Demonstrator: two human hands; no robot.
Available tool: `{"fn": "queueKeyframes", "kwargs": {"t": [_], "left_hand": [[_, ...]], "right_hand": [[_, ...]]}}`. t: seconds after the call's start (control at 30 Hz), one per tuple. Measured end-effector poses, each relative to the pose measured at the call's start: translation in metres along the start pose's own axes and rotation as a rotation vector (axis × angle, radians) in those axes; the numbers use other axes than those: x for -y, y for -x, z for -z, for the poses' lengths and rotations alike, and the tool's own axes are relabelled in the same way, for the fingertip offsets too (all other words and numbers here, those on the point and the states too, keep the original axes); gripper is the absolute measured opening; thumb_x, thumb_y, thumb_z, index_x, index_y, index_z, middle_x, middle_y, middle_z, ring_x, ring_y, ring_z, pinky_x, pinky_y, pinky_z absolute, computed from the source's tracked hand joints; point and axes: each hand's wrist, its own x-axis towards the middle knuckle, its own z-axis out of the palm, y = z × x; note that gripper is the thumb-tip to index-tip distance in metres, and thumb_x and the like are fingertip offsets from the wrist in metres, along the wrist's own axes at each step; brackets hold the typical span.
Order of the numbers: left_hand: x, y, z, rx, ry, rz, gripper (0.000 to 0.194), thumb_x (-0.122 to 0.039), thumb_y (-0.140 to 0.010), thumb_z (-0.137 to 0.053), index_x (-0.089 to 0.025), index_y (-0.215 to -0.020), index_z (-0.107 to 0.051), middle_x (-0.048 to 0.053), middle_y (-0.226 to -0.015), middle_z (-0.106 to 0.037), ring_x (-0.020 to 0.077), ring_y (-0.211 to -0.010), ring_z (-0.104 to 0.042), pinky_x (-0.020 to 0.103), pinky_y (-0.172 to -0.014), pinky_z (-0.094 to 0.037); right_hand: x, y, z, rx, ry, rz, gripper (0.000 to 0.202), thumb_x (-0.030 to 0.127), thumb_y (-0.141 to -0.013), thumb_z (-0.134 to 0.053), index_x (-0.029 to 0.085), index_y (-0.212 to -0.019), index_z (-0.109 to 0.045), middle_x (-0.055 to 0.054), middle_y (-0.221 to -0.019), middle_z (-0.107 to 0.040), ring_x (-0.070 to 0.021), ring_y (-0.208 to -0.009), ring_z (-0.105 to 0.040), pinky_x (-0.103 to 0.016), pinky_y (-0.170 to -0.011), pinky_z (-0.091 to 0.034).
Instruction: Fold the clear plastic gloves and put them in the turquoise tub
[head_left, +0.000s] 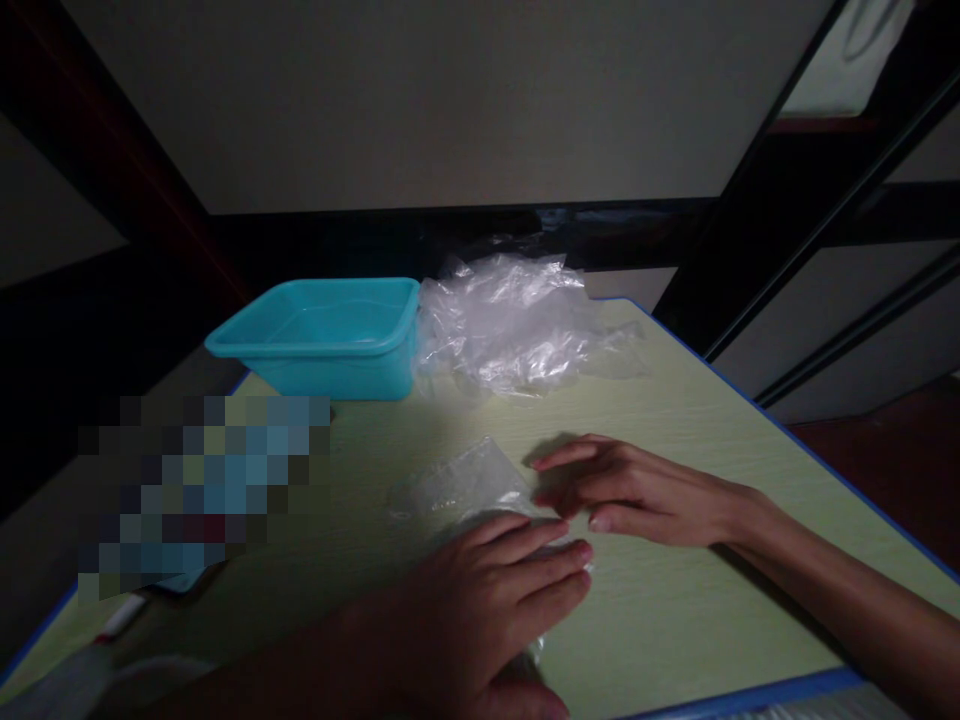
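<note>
A clear plastic bag (pixel 469 480) lies on the table in front of me. My left hand (pixel 510 590) rests flat on its near part, fingers stretched out and palm down, hiding much of it. My right hand (pixel 637 490) is at the bag's right edge, with its fingers loosely bent and apart. Its fingertips are close to the bag; whether they touch it I cannot tell. Farther back sits a crumpled heap of clear plastic bags (pixel 517 325).
A turquoise plastic basin (pixel 337 378) stands at the back left, beside the heap. A blurred-out flat item (pixel 217 490) lies at the left, with a white and red stick-like thing (pixel 120 617) near it. The table (pixel 712 600) has a blue edge. A wall rises behind.
</note>
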Motion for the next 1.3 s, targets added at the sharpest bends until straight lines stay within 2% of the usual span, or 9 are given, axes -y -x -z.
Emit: {"fn": "queueKeyframes", "kwargs": {"t": [0.2, 0.33, 0.57, 0.87, 1.07, 1.2, 1.3], "left_hand": [[-0.002, -0.001, 0.0, -0.02, 0.001, -0.003, 0.058, -0.051, -0.091, -0.034, -0.009, -0.13, -0.043, 0.012, -0.139, -0.042, 0.0258, -0.129, -0.038, 0.042, -0.107, -0.028], [-0.002, -0.001, 0.002, 0.011, -0.009, 0.005, 0.059, -0.051, -0.091, -0.034, -0.008, -0.13, -0.042, 0.012, -0.141, -0.04, 0.0262, -0.13, -0.035, 0.042, -0.107, -0.028], [-0.001, -0.001, 0.0, -0.032, 0.002, 0.003, 0.058, -0.051, -0.09, -0.036, -0.009, -0.13, -0.043, 0.012, -0.139, -0.043, 0.0274, -0.129, -0.038, 0.044, -0.105, -0.031], [-0.002, -0.001, -0.001, -0.008, -0.005, 0.006, 0.059, -0.051, -0.09, -0.037, -0.009, -0.131, -0.041, 0.012, -0.14, -0.041, 0.0288, -0.13, -0.036, 0.045, -0.105, -0.029], [-0.002, -0.001, 0.0, 0.035, -0.005, 0.016, 0.059, -0.05, -0.091, -0.035, -0.009, -0.132, -0.04, 0.012, -0.142, -0.038, 0.0276, -0.131, -0.033, 0.045, -0.107, -0.027], [-0.002, 0.0, -0.001, 0.012, 0.0, 0.016, 0.061, -0.051, -0.089, -0.038, -0.009, -0.133, -0.039, 0.012, -0.142, -0.038, 0.0278, -0.131, -0.033, 0.045, -0.107, -0.026], [-0.002, 0.0, -0.002, -0.005, 0.009, 0.013, 0.06, -0.051, -0.089, -0.039, -0.009, -0.131, -0.041, 0.013, -0.141, -0.04, 0.0282, -0.129, -0.036, 0.045, -0.106, -0.027]], "right_hand": [[-0.005, -0.001, -0.001, -0.006, 0.003, -0.014, 0.047, 0.046, -0.094, -0.032, 0.011, -0.107, -0.06, -0.014, -0.11, -0.063, -0.0208, -0.121, -0.045, -0.043, -0.1, -0.034], [-0.006, -0.003, -0.001, -0.013, 0.0, -0.013, 0.048, 0.046, -0.094, -0.03, 0.011, -0.108, -0.059, -0.014, -0.11, -0.063, -0.0203, -0.122, -0.043, -0.041, -0.099, -0.035], [-0.008, -0.007, -0.001, -0.018, 0.02, -0.032, 0.05, 0.047, -0.094, -0.027, 0.012, -0.112, -0.058, -0.014, -0.113, -0.061, -0.0202, -0.122, -0.043, -0.041, -0.098, -0.036], [-0.014, -0.013, -0.002, -0.058, 0.07, -0.057, 0.049, 0.048, -0.094, -0.026, 0.015, -0.111, -0.057, -0.012, -0.114, -0.06, -0.0211, -0.122, -0.043, -0.039, -0.096, -0.037], [-0.017, -0.015, -0.002, -0.037, 0.153, -0.097, 0.037, 0.043, -0.095, -0.031, 0.017, -0.111, -0.053, -0.01, -0.124, -0.056, -0.0208, -0.126, -0.039, -0.042, -0.103, -0.029], [-0.019, -0.016, -0.005, 0.002, 0.197, -0.146, 0.037, 0.039, -0.095, -0.035, 0.016, -0.121, -0.046, -0.01, -0.132, -0.05, -0.0217, -0.131, -0.033, -0.045, -0.106, -0.021], [-0.019, -0.019, -0.008, 0.003, 0.224, -0.143, 0.038, 0.04, -0.094, -0.036, 0.015, -0.122, -0.045, -0.01, -0.133, -0.049, -0.022, -0.131, -0.031, -0.045, -0.106, -0.021]]}}
